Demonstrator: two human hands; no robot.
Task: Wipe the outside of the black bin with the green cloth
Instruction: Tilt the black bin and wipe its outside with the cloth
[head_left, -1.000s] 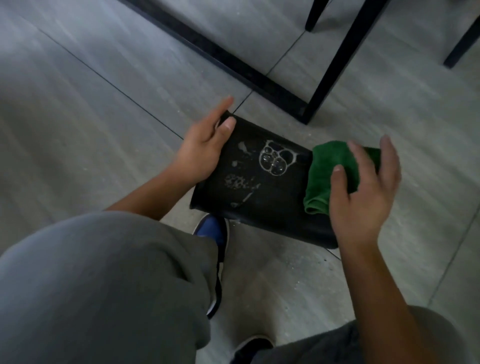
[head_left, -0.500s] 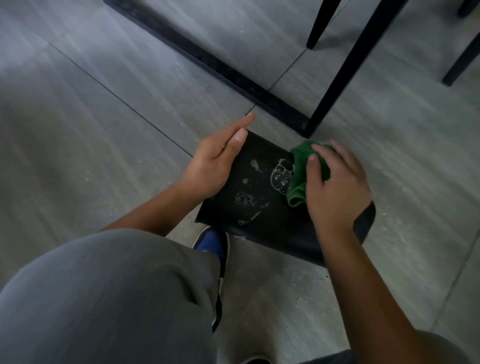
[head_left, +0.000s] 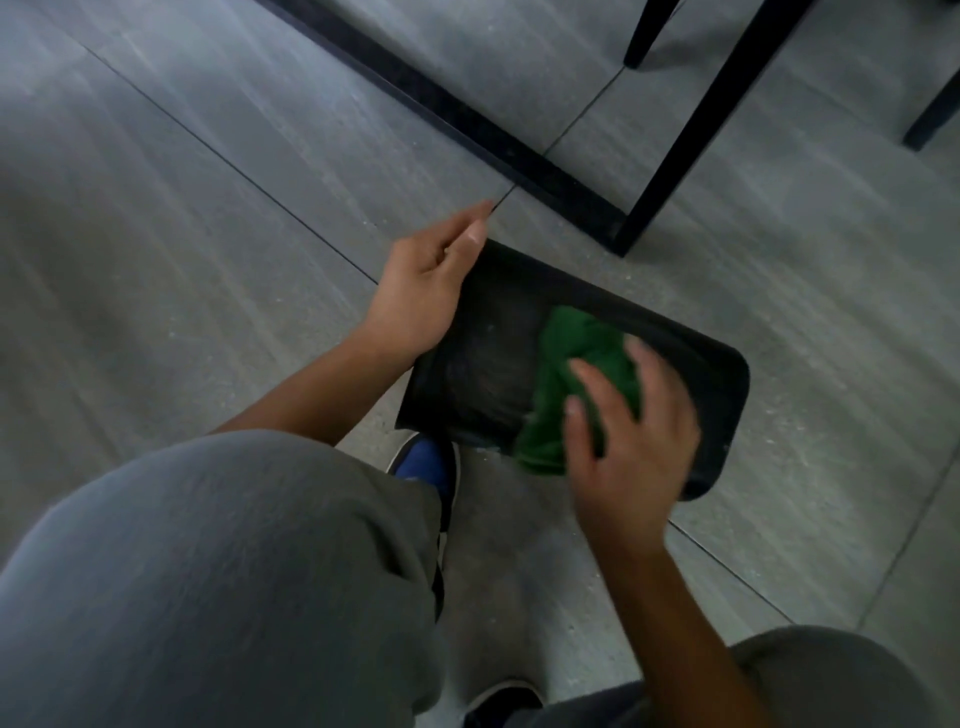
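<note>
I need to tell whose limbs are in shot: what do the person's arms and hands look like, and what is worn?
Both the left hand and the right hand are bare: no gloves, rings or watch visible. Both forearms are bare up to the frame edge, no sleeves showing. The right hand is motion-blurred. Below are grey trousers and a blue shoe.

A single wide-angle view from the person's head looks steeply down and forward at the floor (head_left: 197, 218) just ahead of the knees. It sits close: forearms and grey-clad thighs (head_left: 218, 587) fill the lower frame, while black furniture legs (head_left: 691, 130) cross the far top edge, bent slightly by the lens
</note>
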